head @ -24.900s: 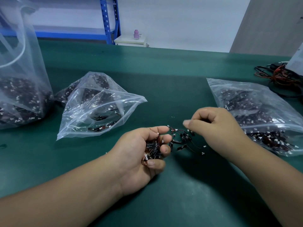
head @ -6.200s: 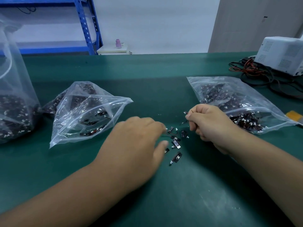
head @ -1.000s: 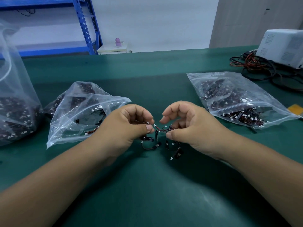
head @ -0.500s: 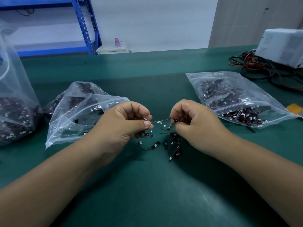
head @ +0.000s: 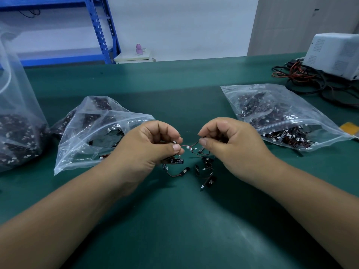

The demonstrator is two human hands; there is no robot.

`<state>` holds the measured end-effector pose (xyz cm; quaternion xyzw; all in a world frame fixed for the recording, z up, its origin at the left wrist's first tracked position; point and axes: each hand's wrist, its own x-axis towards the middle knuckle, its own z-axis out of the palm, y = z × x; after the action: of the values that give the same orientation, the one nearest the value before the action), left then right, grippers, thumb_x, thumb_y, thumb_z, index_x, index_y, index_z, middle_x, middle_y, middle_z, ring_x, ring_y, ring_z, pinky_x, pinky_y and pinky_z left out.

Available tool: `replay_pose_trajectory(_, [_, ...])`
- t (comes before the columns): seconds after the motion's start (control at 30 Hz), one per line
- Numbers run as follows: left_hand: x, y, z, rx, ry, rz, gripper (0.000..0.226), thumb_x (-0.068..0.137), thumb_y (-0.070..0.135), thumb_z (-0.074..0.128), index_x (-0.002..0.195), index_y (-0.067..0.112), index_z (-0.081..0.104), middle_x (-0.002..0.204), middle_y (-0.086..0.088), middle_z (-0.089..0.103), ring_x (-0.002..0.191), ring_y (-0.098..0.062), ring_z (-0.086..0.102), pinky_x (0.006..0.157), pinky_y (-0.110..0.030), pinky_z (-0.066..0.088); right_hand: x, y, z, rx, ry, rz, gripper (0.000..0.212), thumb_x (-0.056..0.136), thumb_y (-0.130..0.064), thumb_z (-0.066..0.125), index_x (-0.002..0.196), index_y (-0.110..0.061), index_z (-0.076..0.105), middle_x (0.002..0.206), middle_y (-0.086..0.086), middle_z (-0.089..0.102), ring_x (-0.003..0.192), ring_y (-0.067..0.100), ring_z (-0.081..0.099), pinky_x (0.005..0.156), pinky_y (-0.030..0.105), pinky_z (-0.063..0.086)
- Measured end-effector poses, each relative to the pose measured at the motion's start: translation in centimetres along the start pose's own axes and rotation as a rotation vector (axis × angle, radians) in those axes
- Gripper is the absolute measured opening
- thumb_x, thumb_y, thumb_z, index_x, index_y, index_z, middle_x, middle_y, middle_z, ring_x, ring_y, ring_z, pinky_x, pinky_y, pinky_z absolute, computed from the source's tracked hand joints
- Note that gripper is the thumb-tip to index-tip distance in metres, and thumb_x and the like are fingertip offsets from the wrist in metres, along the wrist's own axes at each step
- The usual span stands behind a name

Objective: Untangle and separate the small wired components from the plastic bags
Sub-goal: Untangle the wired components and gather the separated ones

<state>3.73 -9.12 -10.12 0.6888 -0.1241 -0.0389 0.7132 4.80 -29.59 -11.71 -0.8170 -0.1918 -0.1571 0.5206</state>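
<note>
The green bench mat (head: 174, 230) fills the view. On it lie three clear plastic bags of dark wired components. A tall one (head: 17, 123) is at nine o'clock from the hands, a crumpled zip bag (head: 93, 136) at ten, just behind the left wrist, and a flat zip bag (head: 281, 117) at two.

The left hand (head: 149, 150) and right hand (head: 231, 148) meet at the centre, near each other but not touching. Each has thumb and forefinger closed in a pinch on one end of a thin red-black lead (head: 189, 147). The left hand also has a labelled black module (head: 177, 161) under its lower fingers.

At six o'clock from the gap a few loose components (head: 207, 171) lie scattered on the mat.

The lead's long axis runs nine to three, pinch to pinch. Its white connector (head: 187, 147) sits nearer the left thumb. The snarl seems to hang below the right pinch, so the parting pull likely goes outward along that line.
</note>
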Motion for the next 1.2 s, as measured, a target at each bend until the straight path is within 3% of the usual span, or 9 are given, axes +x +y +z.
replay_pose_trajectory(0.23, [0.0,0.1,0.1,0.017,-0.007,-0.002,0.026,0.081,-0.013,0.066,0.081,0.013,0.066,0.082,-0.005,0.073,0.070,-0.014,0.070,0.060,-0.020,0.054,-0.2,-1.1,0.4,0.153,-0.068,0.049,0.027,0.081,0.002,0.077,0.084,-0.025,0.071,0.074,-0.010,0.068,0.070,0.002,0.060,0.069,0.019,0.052])
replay_pose_trajectory(0.47, [-0.1,0.0,0.1,0.011,-0.005,-0.006,0.026,0.082,-0.016,0.064,0.083,0.010,0.064,0.080,-0.005,0.072,0.069,-0.015,0.070,0.061,-0.020,0.054,0.1,-0.9,0.2,0.322,0.014,0.156,0.024,0.082,0.006,0.075,0.083,-0.017,0.071,0.068,-0.005,0.064,0.061,0.005,0.054,0.058,0.015,0.044])
replay_pose_trajectory(0.6, [-0.1,0.0,0.1,-0.004,0.010,0.008,0.028,0.081,-0.018,0.064,0.081,0.010,0.065,0.080,-0.005,0.072,0.069,-0.015,0.070,0.062,-0.019,0.054,0.1,-0.4,-0.4,0.141,-0.086,0.163,0.022,0.083,0.003,0.074,0.085,-0.019,0.071,0.072,-0.002,0.066,0.065,0.008,0.056,0.064,0.020,0.048])
replay_pose_trajectory(0.73, [-0.1,0.0,0.0,-0.027,-0.013,0.016,0.029,0.079,-0.016,0.066,0.081,0.012,0.066,0.083,-0.006,0.072,0.070,-0.017,0.071,0.065,-0.020,0.055,-0.3,-0.6,-0.1,0.016,-0.174,0.092,0.026,0.082,-0.001,0.076,0.089,-0.025,0.068,0.070,-0.011,0.066,0.060,0.000,0.054,0.064,0.012,0.045])
replay_pose_trajectory(0.97, [-0.4,0.3,0.4,-0.121,-0.090,-0.009,0.028,0.067,-0.007,0.077,0.076,0.019,0.072,0.081,-0.006,0.070,0.068,-0.018,0.071,0.066,-0.020,0.055,-0.5,-1.0,0.1,-0.040,-0.176,0.069,0.029,0.081,-0.003,0.077,0.087,-0.028,0.064,0.070,-0.014,0.067,0.058,-0.001,0.052,0.060,0.009,0.040])
replay_pose_trajectory(1.2, [-0.5,0.5,0.4,-0.238,-0.186,-0.069,0.025,0.071,-0.011,0.068,0.080,0.013,0.069,0.081,-0.007,0.068,0.066,-0.018,0.069,0.060,-0.021,0.054,-1.0,-1.8,0.5,-0.059,-0.170,-0.011,0.030,0.080,-0.002,0.076,0.083,-0.028,0.063,0.069,-0.016,0.063,0.061,0.002,0.054,0.059,0.011,0.039])
